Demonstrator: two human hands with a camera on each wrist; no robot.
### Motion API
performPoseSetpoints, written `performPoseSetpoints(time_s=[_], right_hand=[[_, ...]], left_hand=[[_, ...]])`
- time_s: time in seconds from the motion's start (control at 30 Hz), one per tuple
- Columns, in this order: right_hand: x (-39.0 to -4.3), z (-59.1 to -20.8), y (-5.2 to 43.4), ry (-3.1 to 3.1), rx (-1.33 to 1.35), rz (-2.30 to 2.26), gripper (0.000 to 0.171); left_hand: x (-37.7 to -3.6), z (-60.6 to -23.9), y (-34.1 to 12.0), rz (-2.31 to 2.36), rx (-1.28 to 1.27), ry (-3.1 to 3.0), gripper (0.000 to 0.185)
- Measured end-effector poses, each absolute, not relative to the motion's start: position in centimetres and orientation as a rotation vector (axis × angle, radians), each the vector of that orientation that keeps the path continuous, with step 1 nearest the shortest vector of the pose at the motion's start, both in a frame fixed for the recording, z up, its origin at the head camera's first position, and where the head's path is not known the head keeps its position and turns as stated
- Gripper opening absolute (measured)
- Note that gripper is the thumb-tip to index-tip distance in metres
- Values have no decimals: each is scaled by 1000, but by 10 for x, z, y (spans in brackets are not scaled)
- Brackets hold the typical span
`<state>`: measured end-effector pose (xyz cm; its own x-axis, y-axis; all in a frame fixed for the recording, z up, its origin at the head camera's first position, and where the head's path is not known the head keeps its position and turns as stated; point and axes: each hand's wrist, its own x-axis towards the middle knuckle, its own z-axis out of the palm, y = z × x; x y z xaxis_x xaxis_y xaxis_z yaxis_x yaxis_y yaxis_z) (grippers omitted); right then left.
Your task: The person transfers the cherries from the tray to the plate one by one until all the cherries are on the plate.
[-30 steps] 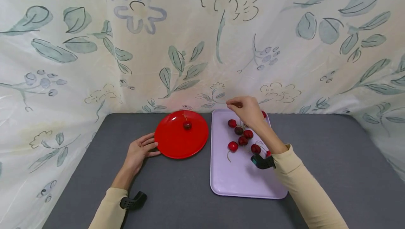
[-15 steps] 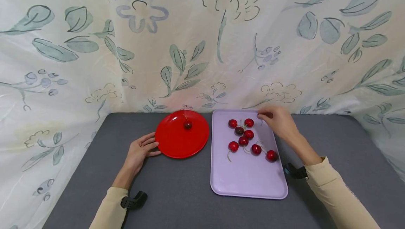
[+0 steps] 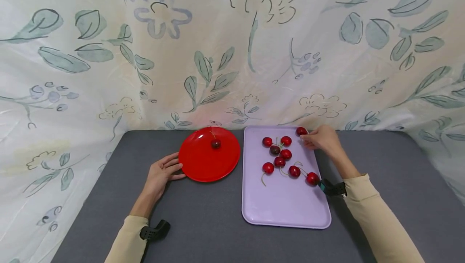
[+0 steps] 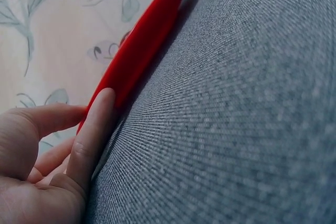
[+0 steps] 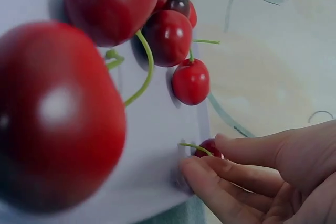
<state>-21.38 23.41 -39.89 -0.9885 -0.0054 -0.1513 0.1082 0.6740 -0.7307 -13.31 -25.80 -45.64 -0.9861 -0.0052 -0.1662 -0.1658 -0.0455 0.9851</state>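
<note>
A lilac tray (image 3: 283, 202) lies on the grey table with several red cherries (image 3: 279, 161) on it. My right hand (image 3: 315, 138) is at the tray's far right corner, where its thumb and finger pinch the green stem of a cherry (image 3: 301, 131). The right wrist view shows that cherry (image 5: 210, 148) lying by the fingertips (image 5: 202, 174). To the left stands a red plate (image 3: 203, 164) with one dark cherry (image 3: 215, 143) on it. My left hand (image 3: 165, 171) lies flat on the table, its straight fingers (image 4: 97, 124) touching the plate's rim (image 4: 152, 35).
A floral cloth (image 3: 232, 49) hangs behind and around the grey table (image 3: 203, 222). A black wrist strap (image 3: 154, 231) sits on each forearm. Bare table lies in front of the plate and to the right of the tray.
My right hand has moved from above the tray's middle to its far right corner and come down onto the cherry there. The left hand and plate have stayed put.
</note>
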Motion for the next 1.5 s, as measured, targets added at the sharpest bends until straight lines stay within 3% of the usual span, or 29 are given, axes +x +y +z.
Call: performPoseSetpoints(time_s=[0.33,0.67,0.9,1.5], right_hand=[[-218,-398,230,2679,132,-1273,26],[-220,-385,221,2630,69,-1450,35],[-224,-374,191,2573,-86,-1540,32],[-233,-383,111,2187,-52,-1886,34]], left_hand=[[-133,-458,-258,2187,-165,2100,53],[-134,-458,-258,2188,-170,2107,54],[-134,-457,-258,2190,-203,2101,53],[-134,-458,-258,2182,-198,2101,54]])
